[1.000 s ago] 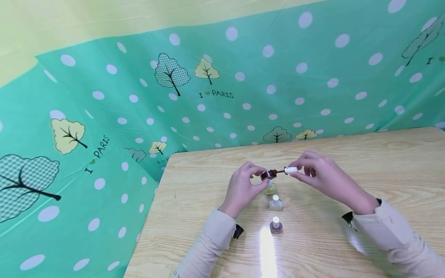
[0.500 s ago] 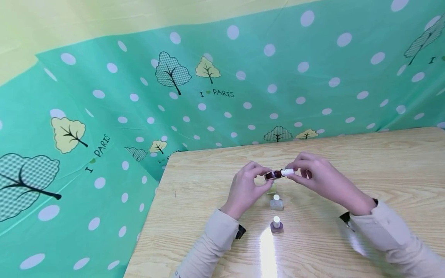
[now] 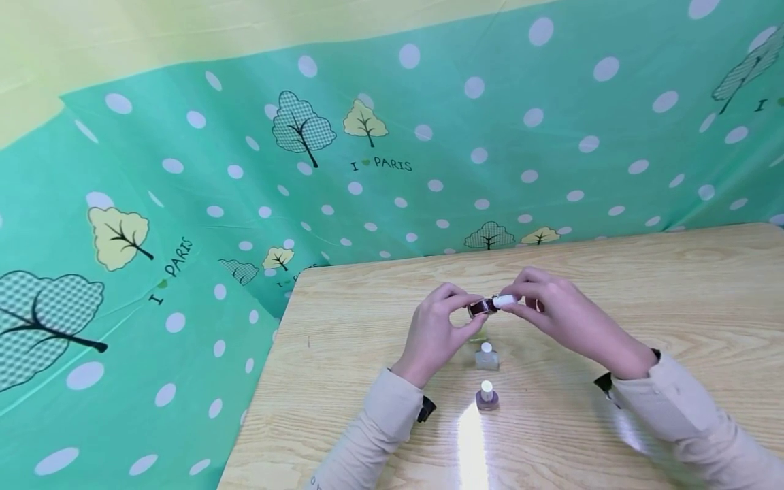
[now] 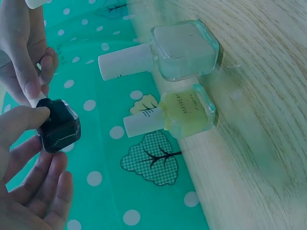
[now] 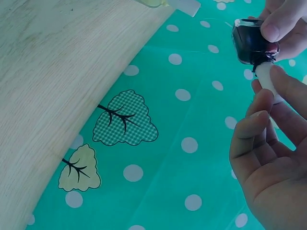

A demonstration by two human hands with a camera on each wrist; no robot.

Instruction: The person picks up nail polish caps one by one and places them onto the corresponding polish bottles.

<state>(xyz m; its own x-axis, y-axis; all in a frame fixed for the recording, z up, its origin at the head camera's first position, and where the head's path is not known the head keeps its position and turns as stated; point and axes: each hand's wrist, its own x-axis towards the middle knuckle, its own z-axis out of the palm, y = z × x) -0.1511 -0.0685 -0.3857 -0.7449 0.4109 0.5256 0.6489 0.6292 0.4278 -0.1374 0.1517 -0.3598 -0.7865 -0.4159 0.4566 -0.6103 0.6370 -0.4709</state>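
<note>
My left hand (image 3: 431, 327) pinches a small dark red nail polish bottle (image 3: 480, 308) between thumb and fingers, tipped on its side above the table. My right hand (image 3: 554, 306) grips the white cap (image 3: 504, 301), which sits against the bottle's neck. The right wrist view shows the cap (image 5: 267, 81) in line with the dark bottle (image 5: 252, 43), with dark polish around the neck. Just below the hands stands a yellow nail polish bottle (image 4: 187, 113), partly covered by the left hand in the head view.
Toward me, in a row with the yellow one, stand a pale grey nail polish bottle (image 3: 486, 358) and a purple nail polish bottle (image 3: 486, 400). The wooden table (image 3: 343, 327) meets a green dotted cloth (image 3: 380, 197) at the back.
A second ago the cap's brush stem showed between cap and bottle. The right hand has moved left, bringing the cap onto the neck; the left hand shifted slightly right.
</note>
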